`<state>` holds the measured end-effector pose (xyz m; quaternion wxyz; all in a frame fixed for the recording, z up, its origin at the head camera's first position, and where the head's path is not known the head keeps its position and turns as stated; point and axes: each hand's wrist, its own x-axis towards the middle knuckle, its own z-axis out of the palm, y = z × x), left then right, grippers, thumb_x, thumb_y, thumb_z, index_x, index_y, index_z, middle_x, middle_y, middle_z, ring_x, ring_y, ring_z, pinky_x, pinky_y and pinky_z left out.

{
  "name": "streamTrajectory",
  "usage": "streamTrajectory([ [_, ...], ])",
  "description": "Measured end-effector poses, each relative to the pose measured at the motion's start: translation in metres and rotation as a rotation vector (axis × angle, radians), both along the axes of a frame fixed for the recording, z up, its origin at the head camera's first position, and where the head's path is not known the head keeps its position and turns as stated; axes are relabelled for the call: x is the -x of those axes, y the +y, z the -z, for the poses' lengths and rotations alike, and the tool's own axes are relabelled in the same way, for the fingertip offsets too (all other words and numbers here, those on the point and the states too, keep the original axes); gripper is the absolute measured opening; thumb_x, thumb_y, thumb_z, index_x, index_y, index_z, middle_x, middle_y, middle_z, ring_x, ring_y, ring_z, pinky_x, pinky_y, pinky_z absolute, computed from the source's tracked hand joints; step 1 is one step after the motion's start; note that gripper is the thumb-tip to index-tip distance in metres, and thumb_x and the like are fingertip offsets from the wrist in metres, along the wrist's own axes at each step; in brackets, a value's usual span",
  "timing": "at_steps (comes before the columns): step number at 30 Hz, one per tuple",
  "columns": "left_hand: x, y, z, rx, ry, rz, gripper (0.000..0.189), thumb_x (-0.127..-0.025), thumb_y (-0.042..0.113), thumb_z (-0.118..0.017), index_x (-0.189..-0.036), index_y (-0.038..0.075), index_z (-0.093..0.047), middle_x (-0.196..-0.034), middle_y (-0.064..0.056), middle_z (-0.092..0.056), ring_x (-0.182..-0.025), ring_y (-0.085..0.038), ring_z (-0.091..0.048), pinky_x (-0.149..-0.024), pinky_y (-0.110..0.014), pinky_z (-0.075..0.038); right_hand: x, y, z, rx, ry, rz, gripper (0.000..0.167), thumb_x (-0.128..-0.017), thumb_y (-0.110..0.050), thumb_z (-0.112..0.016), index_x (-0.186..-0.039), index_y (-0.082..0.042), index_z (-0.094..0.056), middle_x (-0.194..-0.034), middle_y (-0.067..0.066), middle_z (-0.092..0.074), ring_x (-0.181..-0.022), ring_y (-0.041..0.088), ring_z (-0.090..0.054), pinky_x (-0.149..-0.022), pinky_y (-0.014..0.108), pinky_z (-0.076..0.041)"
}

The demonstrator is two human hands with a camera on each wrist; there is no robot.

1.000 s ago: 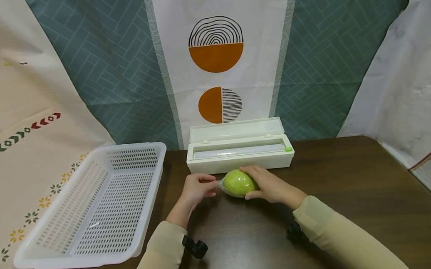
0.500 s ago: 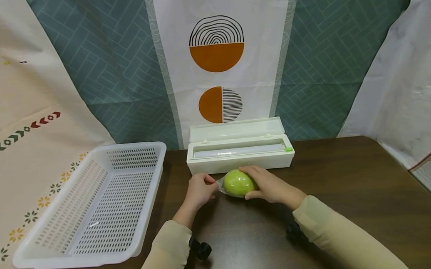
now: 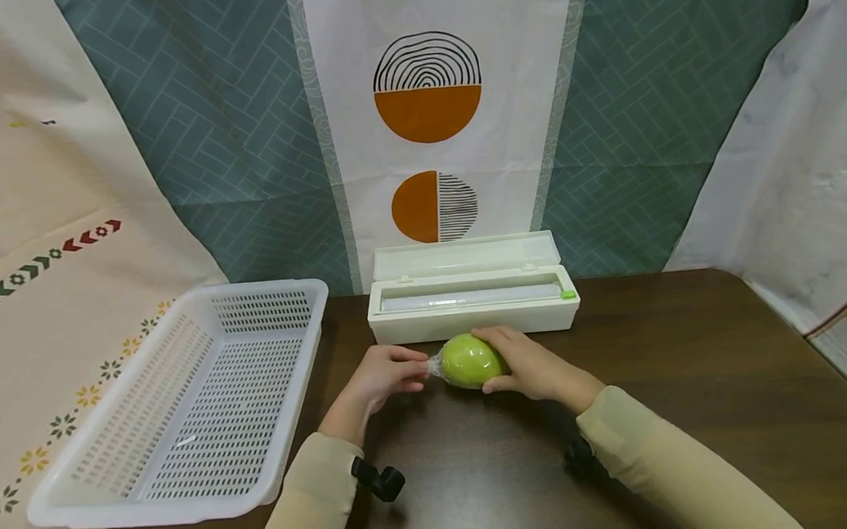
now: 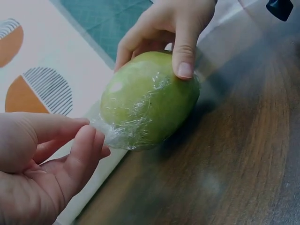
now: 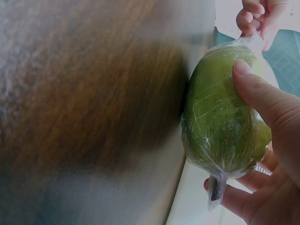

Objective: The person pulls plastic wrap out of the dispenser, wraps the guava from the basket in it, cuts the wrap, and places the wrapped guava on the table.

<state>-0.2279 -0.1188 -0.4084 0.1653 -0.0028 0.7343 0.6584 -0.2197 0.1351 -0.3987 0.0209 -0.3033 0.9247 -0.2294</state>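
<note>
A green mango [image 3: 470,362] in clear cling film lies on the brown table in front of the white film box. My right hand [image 3: 537,371] grips it from the right; in the right wrist view the thumb [image 5: 255,86] presses on its side. My left hand [image 3: 383,375] pinches the gathered end of the cling film [image 4: 111,133] between thumb and fingers at the mango's left end. At the other end, a short twisted film tail [image 5: 215,190] sticks out beside my right fingers. The mango's underside is hidden.
Behind the mango stands a white cling film box [image 3: 475,322], its lid raised, with a roll inside and a green slider at the right. A white perforated basket [image 3: 182,511] sits on the left, holding a small white piece. Patterned cloths hang behind the table [image 3: 695,344].
My left hand has turned over and back at the film end, which looks narrower and more tightly gathered than half a second ago. My right hand and the mango have barely moved.
</note>
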Motion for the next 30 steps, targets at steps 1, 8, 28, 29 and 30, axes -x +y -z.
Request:
streamTrajectory([
  [1,0.0,0.001,0.0,0.0,-0.002,0.0,0.025,-0.083,0.0,-0.067,-0.105,-0.01,-0.066,-0.091,-0.011,-0.066,-0.072,-0.013,-0.065,-0.062,-0.025,-0.056,0.0,0.0,0.0,0.0,0.0,0.0,0.083,-0.078,-0.031,-0.076,-0.145,-0.007,-0.033,-0.138,0.016,-0.043,-0.124,0.032,-0.046,-0.102,0.048,-0.041],
  [8,0.0,0.01,0.003,0.077,0.024,-0.008,0.021,-0.081,0.007,-0.073,-0.096,-0.004,-0.062,-0.082,-0.006,-0.065,-0.071,-0.017,-0.063,-0.06,-0.027,-0.055,0.0,0.001,0.001,0.005,-0.007,-0.001,0.083,-0.078,-0.032,-0.076,-0.145,-0.007,-0.032,-0.138,0.016,-0.043,-0.124,0.031,-0.046,-0.102,0.048,-0.04],
  [28,0.004,0.019,0.013,0.132,0.143,-0.077,0.032,-0.083,0.0,-0.064,-0.113,-0.009,-0.059,-0.093,-0.018,-0.065,-0.073,-0.019,-0.066,-0.067,-0.034,-0.057,-0.001,0.001,-0.001,0.015,0.014,-0.018,0.083,-0.077,-0.03,-0.076,-0.143,-0.005,-0.034,-0.137,0.017,-0.044,-0.123,0.033,-0.047,-0.101,0.049,-0.041],
  [29,0.004,0.019,0.013,0.147,0.149,-0.073,0.031,-0.084,0.0,-0.063,-0.113,-0.009,-0.06,-0.094,-0.018,-0.065,-0.074,-0.02,-0.066,-0.066,-0.034,-0.057,-0.001,0.0,-0.001,0.014,0.016,-0.02,0.083,-0.077,-0.03,-0.077,-0.143,-0.005,-0.034,-0.137,0.017,-0.044,-0.123,0.033,-0.047,-0.101,0.048,-0.041],
  [30,0.003,0.018,0.012,0.161,0.154,-0.071,0.029,-0.084,0.0,-0.063,-0.112,-0.009,-0.061,-0.093,-0.018,-0.065,-0.073,-0.02,-0.067,-0.066,-0.034,-0.057,-0.001,0.0,-0.001,0.01,0.02,-0.023,0.082,-0.077,-0.03,-0.076,-0.143,-0.005,-0.034,-0.137,0.017,-0.044,-0.123,0.032,-0.047,-0.101,0.048,-0.041],
])
